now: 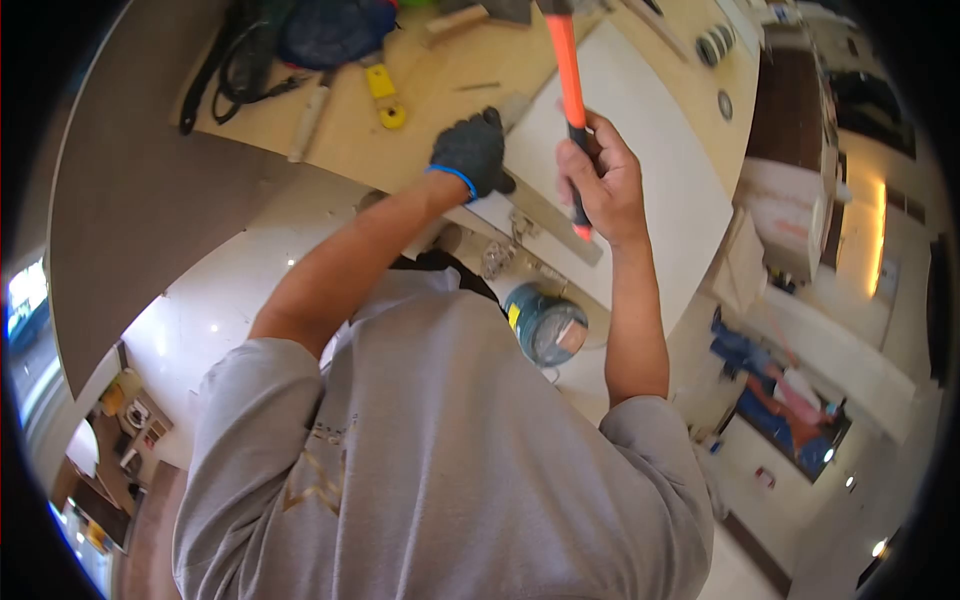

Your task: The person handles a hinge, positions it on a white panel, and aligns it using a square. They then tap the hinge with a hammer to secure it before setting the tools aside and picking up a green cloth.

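My right hand [605, 185], bare, is wrapped around the black grip of a hammer [567, 75] with an orange handle. The hammer stands nearly upright in the view, and its dark head is cut off by the top edge. My left hand [470, 155] wears a dark glove with a blue cuff. Its fingers are curled at the end of a flat grey-brown strip [562, 228], with the thumb along it; the exact grip is partly hidden. Under the strip and my right hand lies a white panel [660, 180] on the wooden worktable [430, 90].
A yellow tool [382, 95], a wooden-handled tool [310, 122] and a dark blue bundle [335, 30] with black straps lie on the table. A roll [715, 45] lies at the far right. Below the edge stands a blue-green bucket [548, 325]. Another person [785, 390] is at right.
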### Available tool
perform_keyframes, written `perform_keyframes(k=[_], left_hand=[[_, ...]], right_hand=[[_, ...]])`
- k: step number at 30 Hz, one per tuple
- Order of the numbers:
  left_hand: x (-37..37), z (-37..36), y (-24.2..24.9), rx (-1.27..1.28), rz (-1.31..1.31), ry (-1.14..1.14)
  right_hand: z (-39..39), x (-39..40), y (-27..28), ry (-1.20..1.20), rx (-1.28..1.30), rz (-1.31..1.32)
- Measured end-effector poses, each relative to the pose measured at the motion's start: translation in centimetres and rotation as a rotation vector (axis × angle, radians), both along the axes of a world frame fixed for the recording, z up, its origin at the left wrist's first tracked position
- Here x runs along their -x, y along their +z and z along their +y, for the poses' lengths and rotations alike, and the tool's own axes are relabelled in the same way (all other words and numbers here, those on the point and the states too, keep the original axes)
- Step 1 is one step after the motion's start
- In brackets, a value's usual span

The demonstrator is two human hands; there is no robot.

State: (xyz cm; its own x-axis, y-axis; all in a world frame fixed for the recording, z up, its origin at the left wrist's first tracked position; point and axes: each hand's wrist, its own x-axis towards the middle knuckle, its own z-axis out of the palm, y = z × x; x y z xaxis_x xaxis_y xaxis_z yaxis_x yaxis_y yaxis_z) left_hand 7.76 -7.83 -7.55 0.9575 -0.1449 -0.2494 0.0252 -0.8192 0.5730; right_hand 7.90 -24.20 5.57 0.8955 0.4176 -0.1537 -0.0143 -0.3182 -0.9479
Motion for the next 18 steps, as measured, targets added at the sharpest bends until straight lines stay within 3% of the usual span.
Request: perform_keyframes(k=[1,8,11,18], left_hand=[[-0.1,0.0,0.7,-0.025,0.049,-0.016],[-0.4,-0.3,0.8,-0.091,0.087,-0.072],[-0.5,-0.5,0.9,-0.108,0.093,-0.096],[-0.8,-0.6,0.5,-0.156,0.11,-0.119]], right_hand=[[-1.2,1.0,0.4,-0.055,0.181,-0.013],[-10.7,11.5,-5.2,-0.269,0.145,-0.031],[-11.8,13.7,-6.6,-0.291,0.385,0.009],[-12.4,16.3,-9.3,-0.213,0.474,0.012]])
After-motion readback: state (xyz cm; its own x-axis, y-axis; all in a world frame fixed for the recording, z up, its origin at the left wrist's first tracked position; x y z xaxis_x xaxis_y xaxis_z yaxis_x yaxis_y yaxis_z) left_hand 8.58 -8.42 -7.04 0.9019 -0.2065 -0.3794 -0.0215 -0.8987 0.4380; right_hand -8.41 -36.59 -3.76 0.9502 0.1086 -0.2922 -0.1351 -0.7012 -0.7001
